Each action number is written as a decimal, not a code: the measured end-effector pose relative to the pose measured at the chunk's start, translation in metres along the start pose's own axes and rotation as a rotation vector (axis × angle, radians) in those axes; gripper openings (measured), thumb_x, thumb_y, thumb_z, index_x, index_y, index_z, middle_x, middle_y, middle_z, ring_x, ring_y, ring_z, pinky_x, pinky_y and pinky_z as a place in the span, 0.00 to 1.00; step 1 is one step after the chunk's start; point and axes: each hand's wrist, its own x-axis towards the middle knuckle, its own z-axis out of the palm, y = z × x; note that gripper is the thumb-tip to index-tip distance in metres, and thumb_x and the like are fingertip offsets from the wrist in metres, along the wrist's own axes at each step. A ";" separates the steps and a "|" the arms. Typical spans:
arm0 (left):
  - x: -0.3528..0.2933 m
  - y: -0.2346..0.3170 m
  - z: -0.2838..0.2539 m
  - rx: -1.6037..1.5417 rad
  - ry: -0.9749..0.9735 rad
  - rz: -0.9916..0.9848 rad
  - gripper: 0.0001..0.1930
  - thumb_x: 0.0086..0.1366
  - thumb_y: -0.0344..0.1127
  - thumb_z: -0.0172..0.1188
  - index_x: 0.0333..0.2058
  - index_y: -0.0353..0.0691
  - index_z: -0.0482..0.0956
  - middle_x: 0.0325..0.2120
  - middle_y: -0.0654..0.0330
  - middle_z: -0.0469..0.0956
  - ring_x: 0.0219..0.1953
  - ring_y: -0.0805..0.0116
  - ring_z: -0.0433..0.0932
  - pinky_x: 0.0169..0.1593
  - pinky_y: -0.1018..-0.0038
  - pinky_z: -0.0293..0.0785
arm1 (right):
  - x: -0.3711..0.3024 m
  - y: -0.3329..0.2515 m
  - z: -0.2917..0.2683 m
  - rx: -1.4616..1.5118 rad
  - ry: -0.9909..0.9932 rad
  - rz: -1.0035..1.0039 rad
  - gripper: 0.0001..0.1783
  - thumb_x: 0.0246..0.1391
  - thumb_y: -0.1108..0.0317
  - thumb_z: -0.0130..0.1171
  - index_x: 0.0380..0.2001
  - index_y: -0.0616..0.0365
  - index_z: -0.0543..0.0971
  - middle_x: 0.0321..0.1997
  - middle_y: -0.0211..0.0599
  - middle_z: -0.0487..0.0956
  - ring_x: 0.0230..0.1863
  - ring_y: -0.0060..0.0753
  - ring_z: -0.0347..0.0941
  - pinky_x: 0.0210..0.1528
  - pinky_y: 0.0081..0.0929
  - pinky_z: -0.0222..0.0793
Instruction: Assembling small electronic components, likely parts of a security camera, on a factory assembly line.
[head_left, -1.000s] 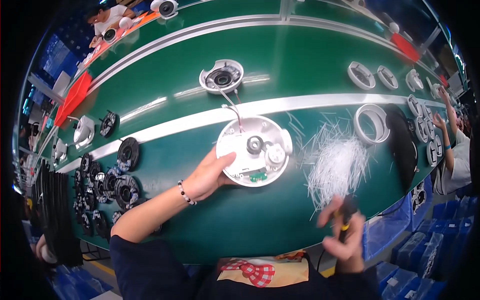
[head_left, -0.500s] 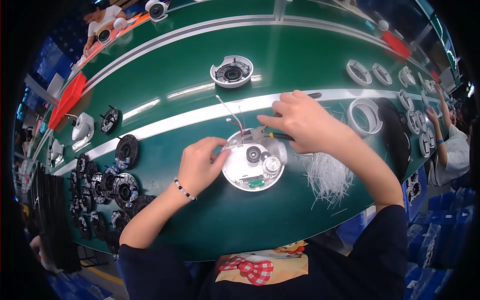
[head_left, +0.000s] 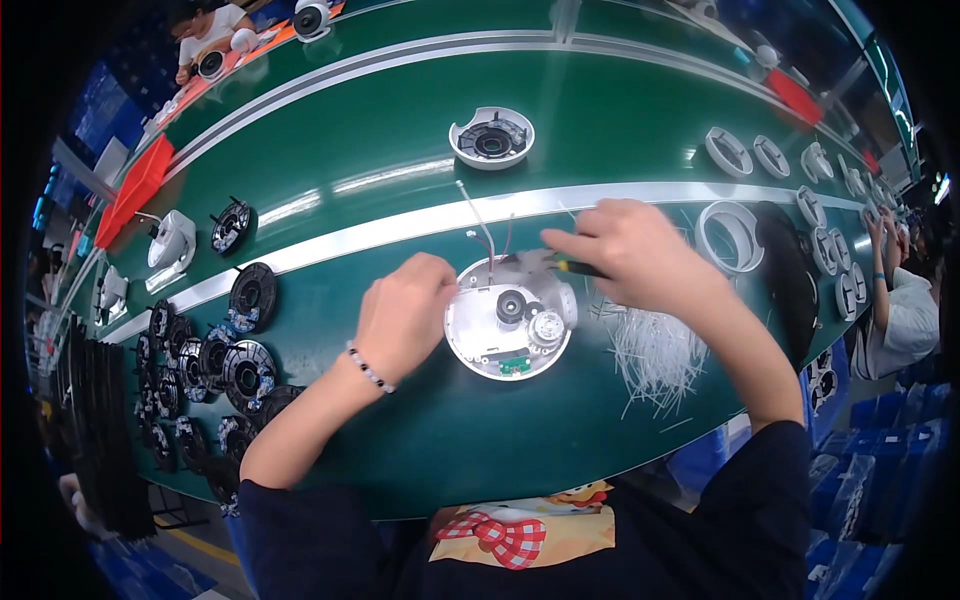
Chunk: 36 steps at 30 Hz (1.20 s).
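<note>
A round white plastic housing [head_left: 481, 335] lies on the green table before me, with a black round part, a motor-like piece and a small green circuit board [head_left: 513, 367] inside. Thin wires [head_left: 476, 219] with white connectors rise from its far side. In my right hand [head_left: 640, 250] is a pair of cutting pliers [head_left: 537, 262], its slightly blurred jaws over the housing's far rim beside the wires. My left hand [head_left: 402, 315] is closed at the housing's left rim, fingertips bent together. Whatever those fingers pinch is hidden.
A heap of thin clear plastic strips [head_left: 655, 360] lies right of the housing, near a white ring [head_left: 728, 237]. Black round parts [head_left: 250, 370] crowd the left side. Across the metal strip, a white cover [head_left: 492, 140] sits on the green belt. Other people work farther off.
My left hand has shifted up and turned, hiding its thumb. The pliers have moved slightly right. The white cover on the belt has moved right.
</note>
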 end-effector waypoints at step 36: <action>0.151 -0.195 0.052 -1.247 0.381 -0.864 0.23 0.61 0.39 0.47 0.48 0.25 0.57 0.47 0.45 0.61 0.43 0.51 0.70 0.41 0.61 0.74 | 0.028 0.038 0.108 0.779 0.521 0.846 0.23 0.42 0.58 0.59 0.38 0.65 0.72 0.39 0.46 0.72 0.32 0.33 0.71 0.37 0.28 0.67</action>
